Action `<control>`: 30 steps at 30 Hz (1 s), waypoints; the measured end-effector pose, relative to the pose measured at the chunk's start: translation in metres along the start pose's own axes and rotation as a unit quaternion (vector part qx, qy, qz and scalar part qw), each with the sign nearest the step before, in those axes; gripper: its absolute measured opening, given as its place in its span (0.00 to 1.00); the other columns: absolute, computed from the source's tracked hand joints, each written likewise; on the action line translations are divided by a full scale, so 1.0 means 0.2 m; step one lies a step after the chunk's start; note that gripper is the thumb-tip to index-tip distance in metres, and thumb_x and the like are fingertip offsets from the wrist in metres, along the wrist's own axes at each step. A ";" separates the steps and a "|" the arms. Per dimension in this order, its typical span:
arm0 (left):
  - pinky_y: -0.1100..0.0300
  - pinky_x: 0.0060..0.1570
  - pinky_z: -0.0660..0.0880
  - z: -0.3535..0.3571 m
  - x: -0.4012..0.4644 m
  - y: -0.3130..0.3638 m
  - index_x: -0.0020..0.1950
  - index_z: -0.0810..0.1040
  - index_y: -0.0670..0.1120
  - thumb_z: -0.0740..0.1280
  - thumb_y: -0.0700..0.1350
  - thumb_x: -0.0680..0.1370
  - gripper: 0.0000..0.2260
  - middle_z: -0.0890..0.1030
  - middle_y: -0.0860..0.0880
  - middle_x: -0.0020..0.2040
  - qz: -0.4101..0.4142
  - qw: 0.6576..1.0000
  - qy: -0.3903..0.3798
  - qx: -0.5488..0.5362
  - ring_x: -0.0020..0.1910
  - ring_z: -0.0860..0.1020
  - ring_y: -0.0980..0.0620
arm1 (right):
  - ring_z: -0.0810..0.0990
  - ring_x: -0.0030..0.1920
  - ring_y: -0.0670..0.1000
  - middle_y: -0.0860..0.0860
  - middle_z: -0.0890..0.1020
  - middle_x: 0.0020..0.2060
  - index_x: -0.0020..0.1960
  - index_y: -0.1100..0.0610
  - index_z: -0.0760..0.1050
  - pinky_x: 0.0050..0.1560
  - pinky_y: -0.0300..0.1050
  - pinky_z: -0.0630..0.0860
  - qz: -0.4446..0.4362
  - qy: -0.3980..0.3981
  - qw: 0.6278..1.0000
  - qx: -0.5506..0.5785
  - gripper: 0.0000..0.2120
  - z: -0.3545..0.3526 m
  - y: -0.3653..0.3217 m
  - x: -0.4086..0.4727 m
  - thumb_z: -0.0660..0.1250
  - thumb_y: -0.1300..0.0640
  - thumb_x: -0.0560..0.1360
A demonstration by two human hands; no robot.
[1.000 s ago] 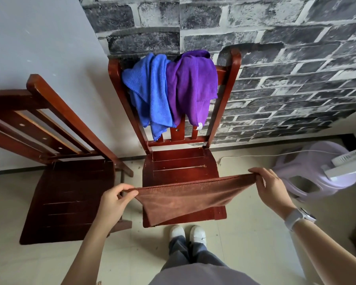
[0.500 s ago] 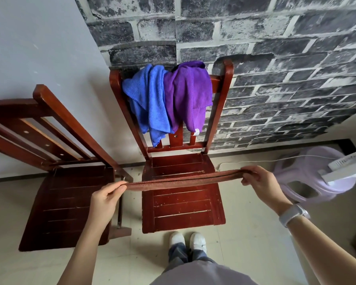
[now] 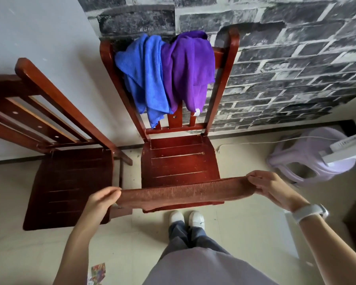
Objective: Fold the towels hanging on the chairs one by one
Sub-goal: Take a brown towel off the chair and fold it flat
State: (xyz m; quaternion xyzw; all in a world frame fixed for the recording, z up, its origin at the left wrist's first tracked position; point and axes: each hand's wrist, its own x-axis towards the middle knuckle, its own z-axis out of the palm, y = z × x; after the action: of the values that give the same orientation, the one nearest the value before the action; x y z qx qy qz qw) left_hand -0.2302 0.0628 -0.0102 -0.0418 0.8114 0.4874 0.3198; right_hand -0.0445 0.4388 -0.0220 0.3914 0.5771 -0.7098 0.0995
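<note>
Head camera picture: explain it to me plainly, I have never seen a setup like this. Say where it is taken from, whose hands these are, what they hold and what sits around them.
There is no machine here. A person wears a wide-angle camera on the head, looking forward and down, so you see their own arms, legs and white shoes.

The left hand and right hand each pinch one end of a rust-brown cloth towel, held stretched flat over the front edge of the red-brown wooden chair ahead.

Over that chair's backrest hang a bright blue towel and a purple towel, side by side. A second red-brown wooden chair stands to the left. A pale lilac plastic stool is on the floor to the right, before a brick-patterned wall.
</note>
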 end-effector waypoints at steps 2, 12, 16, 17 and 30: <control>0.59 0.48 0.69 0.02 0.05 -0.07 0.42 0.81 0.48 0.64 0.40 0.77 0.08 0.81 0.44 0.44 -0.041 0.999 -0.021 0.012 0.45 0.77 0.49 | 0.76 0.34 0.46 0.54 0.76 0.35 0.41 0.62 0.75 0.34 0.34 0.75 0.046 -0.007 0.998 -0.040 0.07 0.00 0.05 0.05 0.60 0.67 0.76; 0.60 0.55 0.69 0.30 0.71 -0.23 0.60 0.77 0.37 0.66 0.39 0.76 0.13 0.80 0.43 0.56 -0.045 0.995 0.052 0.072 0.54 0.76 0.50 | 0.75 0.39 0.55 0.56 0.77 0.37 0.39 0.58 0.77 0.31 0.30 0.70 -0.015 0.167 0.956 -0.242 0.07 0.04 0.20 0.74 0.64 0.65 0.74; 0.61 0.56 0.69 0.41 1.07 -0.31 0.59 0.78 0.40 0.67 0.43 0.76 0.13 0.80 0.44 0.56 -0.038 0.991 0.081 0.097 0.56 0.77 0.49 | 0.75 0.40 0.48 0.50 0.78 0.37 0.50 0.62 0.79 0.40 0.38 0.68 -0.057 0.221 0.928 -0.296 0.08 0.05 0.22 1.08 0.64 0.62 0.74; 0.62 0.55 0.68 0.45 1.15 -0.32 0.58 0.78 0.40 0.66 0.42 0.76 0.13 0.80 0.44 0.57 -0.031 0.989 0.093 0.108 0.56 0.77 0.49 | 0.76 0.36 0.42 0.45 0.79 0.34 0.50 0.60 0.79 0.38 0.35 0.69 -0.062 0.232 0.927 -0.287 0.07 0.04 0.24 1.17 0.65 0.62 0.74; 0.77 0.29 0.70 0.61 1.67 -0.31 0.58 0.78 0.37 0.64 0.39 0.77 0.11 0.81 0.47 0.39 0.028 0.981 0.192 -0.012 0.23 0.76 0.66 | 0.82 0.35 0.52 0.54 0.80 0.38 0.49 0.60 0.78 0.49 0.52 0.80 -0.098 0.276 0.944 -0.152 0.07 0.05 0.27 1.80 0.63 0.65 0.73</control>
State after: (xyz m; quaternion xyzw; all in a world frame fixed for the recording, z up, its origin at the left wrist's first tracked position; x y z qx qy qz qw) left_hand -0.4125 0.2118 -0.2841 -0.1158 0.8527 0.4886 0.1440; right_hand -0.2597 0.5240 -0.3026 0.4937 0.7185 -0.4841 -0.0754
